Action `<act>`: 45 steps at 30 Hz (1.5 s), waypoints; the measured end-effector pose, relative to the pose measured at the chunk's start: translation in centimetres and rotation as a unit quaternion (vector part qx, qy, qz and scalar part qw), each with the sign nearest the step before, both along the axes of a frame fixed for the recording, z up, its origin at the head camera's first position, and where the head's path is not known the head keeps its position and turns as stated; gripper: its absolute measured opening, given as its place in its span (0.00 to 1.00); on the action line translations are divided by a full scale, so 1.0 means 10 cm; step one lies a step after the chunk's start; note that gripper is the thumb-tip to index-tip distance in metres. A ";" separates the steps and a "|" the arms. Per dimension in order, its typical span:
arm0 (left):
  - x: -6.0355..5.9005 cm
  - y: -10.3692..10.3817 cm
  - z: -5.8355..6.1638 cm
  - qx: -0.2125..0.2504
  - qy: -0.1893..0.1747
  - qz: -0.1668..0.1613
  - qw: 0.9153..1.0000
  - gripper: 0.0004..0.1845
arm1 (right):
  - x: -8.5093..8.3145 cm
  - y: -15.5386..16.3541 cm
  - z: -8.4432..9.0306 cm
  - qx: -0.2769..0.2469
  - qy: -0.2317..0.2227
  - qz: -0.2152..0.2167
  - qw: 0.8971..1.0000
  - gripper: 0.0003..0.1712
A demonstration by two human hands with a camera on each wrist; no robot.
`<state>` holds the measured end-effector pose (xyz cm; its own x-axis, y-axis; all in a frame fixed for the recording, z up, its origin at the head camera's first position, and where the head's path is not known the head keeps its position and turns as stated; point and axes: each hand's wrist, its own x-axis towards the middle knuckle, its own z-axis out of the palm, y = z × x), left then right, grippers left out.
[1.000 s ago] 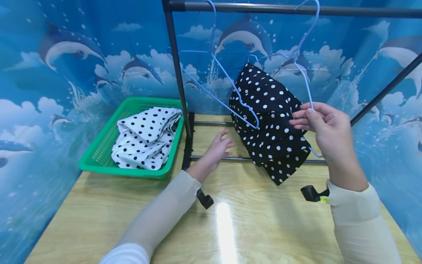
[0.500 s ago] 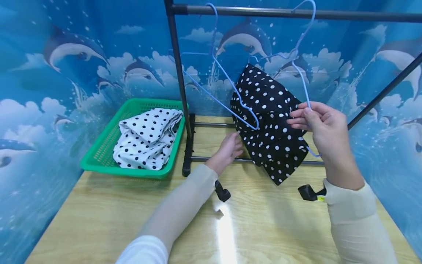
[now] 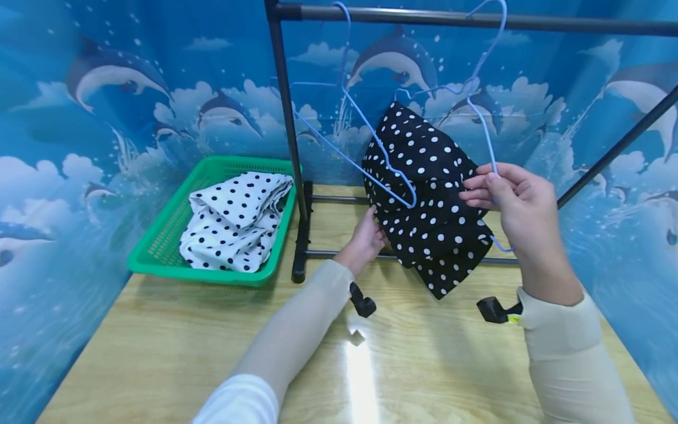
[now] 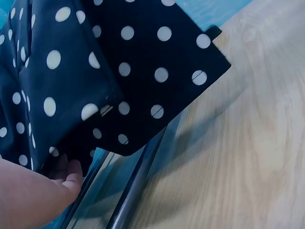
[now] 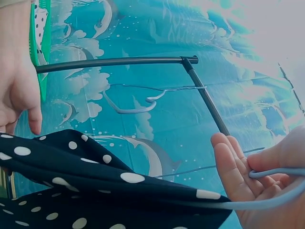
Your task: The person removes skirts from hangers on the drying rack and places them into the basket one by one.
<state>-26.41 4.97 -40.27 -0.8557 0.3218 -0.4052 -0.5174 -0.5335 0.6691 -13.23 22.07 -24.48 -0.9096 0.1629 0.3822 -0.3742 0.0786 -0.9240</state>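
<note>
A black cloth with white polka dots (image 3: 424, 171), perhaps a folded garment, hangs tilted on a light-blue clothes hanger (image 3: 483, 123) hooked over the rack's bar. My right hand (image 3: 521, 206) pinches this hanger's right side between thumb and fingers; the right wrist view shows the blue wire (image 5: 279, 171) in its grasp. Low at the cloth's left edge, my left hand (image 3: 365, 238) touches the fabric. In the left wrist view its thumb (image 4: 72, 176) shows, while the other fingers are mostly hidden behind the cloth.
A bare blue hanger (image 3: 378, 144) hangs at the left, partly in front of the cloth. A black metal rack (image 3: 424, 16) stands on the wooden table (image 3: 212, 347). Left of it, a green basket (image 3: 142, 250) holds a white cloth with black dots (image 3: 235, 221).
My left hand has moved rightward to the cloth's left edge, and the cloth has shifted slightly left. The right hand keeps its pinch on the hanger, almost unmoved.
</note>
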 end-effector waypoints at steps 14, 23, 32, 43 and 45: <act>-0.21 -0.23 0.08 -0.010 0.057 0.048 0.997 0.27 | -0.03 0.01 -0.02 -0.002 0.010 -0.009 1.000 0.15; -0.28 -0.37 0.09 -0.033 0.116 0.046 0.992 0.40 | -0.02 0.01 -0.04 -0.007 0.019 -0.013 1.000 0.13; -0.25 -0.46 0.16 -0.049 0.207 0.037 0.976 0.40 | -0.02 0.04 -0.03 -0.006 0.012 -0.024 1.000 0.14; -0.27 -0.51 0.23 -0.176 0.255 0.001 0.951 0.39 | -0.02 0.07 -0.03 -0.013 0.005 -0.027 1.000 0.14; -0.26 -0.51 0.26 -0.199 0.264 -0.006 0.944 0.40 | -0.02 0.07 -0.03 -0.015 0.005 -0.026 1.000 0.14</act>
